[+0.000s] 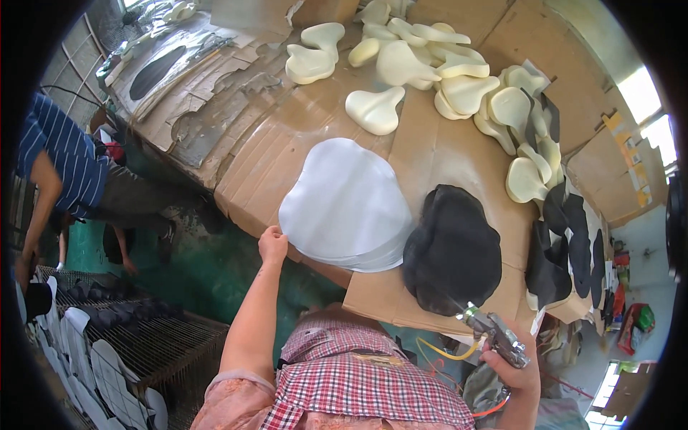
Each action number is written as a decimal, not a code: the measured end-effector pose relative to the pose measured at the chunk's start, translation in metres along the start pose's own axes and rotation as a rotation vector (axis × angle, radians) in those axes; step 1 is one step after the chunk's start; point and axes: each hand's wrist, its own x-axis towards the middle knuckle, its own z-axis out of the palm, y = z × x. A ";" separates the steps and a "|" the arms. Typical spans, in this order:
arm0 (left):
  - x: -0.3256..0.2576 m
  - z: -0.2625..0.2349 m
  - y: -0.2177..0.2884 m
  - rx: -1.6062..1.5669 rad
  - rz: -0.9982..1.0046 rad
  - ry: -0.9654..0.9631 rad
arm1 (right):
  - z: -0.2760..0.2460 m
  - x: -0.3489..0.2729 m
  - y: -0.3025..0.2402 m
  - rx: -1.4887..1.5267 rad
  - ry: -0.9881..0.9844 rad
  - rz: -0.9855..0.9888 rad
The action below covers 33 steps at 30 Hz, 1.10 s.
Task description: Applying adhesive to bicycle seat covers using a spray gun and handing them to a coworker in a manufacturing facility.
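Head view shows the left hand (pixel 272 244) pinching the near edge of the white sheet stack (pixel 347 204) on the cardboard-covered tabletop (pixel 444 150), while the right hand (pixel 517 365) grips a spray gun (pixel 494 335) aimed toward the black piece (pixel 453 251) beside it. Judging by this, spraying is in hand; the next move likely needs the nozzle kept over the matte, rounded black piece.
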 end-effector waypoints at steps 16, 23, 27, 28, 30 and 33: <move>-0.006 0.012 0.022 0.174 0.128 0.097 | 0.007 0.036 0.001 0.199 -0.044 -0.158; 0.008 0.018 0.010 -0.557 -0.198 -0.110 | -0.003 0.021 0.002 -0.050 -0.127 -0.157; -0.003 0.017 0.017 -0.843 -0.381 -0.075 | -0.018 0.007 0.013 -0.078 -0.130 -0.084; -0.004 0.018 0.020 -0.908 -0.436 -0.018 | -0.020 0.008 0.013 -0.085 -0.170 -0.092; -0.011 0.019 0.025 -0.839 -0.374 -0.079 | -0.012 0.010 0.012 -0.086 -0.202 -0.113; -0.021 0.020 0.033 -0.739 -0.295 -0.166 | 0.008 0.022 0.005 0.177 0.011 -0.178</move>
